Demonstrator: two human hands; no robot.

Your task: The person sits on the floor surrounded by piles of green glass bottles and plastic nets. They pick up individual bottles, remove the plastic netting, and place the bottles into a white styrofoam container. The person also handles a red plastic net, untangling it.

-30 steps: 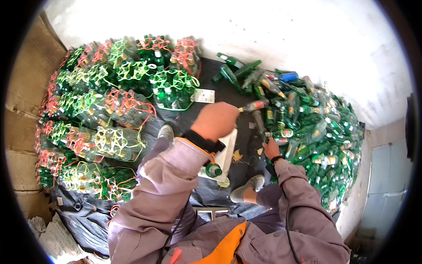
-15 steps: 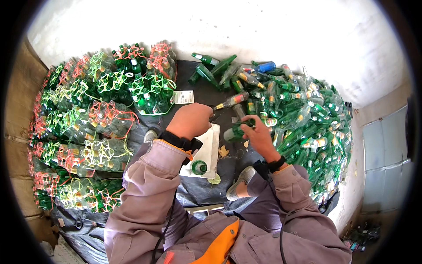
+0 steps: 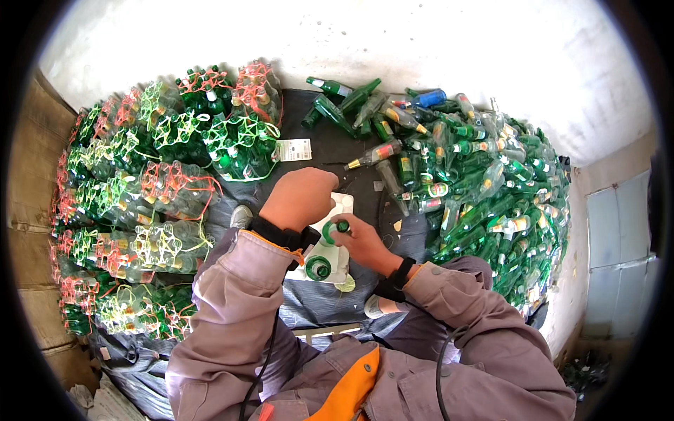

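A: Your right hand [image 3: 366,248], what's in it?

B: A green bottle [image 3: 328,233]. Your fingers are narrow, gripping it near the neck. It's over the white tray [image 3: 341,262]; whether its base touches, I cannot tell.

A: And your left hand [image 3: 300,196]?

B: By the tray's upper left part, back of the hand up, fingers curled under. Whether they pinch anything, I cannot tell; your hand hides it.

A: Anything on the tray?

B: A second green bottle [image 3: 318,267], at the end nearer you, just beside the one you're gripping. Leaf [image 3: 345,283] at the tray's near right corner.

A: Your left side?

B: Rows of bundles [image 3: 172,238], bottles netted in red and yellow-green straps. A white card [image 3: 294,149] lies beside the front bundle, on the black sheet [image 3: 328,151].

A: Your right?

B: Loose pile [image 3: 484,189], mostly green, bottles lying every which way. One blue bottle [image 3: 430,97] at its far edge, near the white wall [image 3: 421,42].
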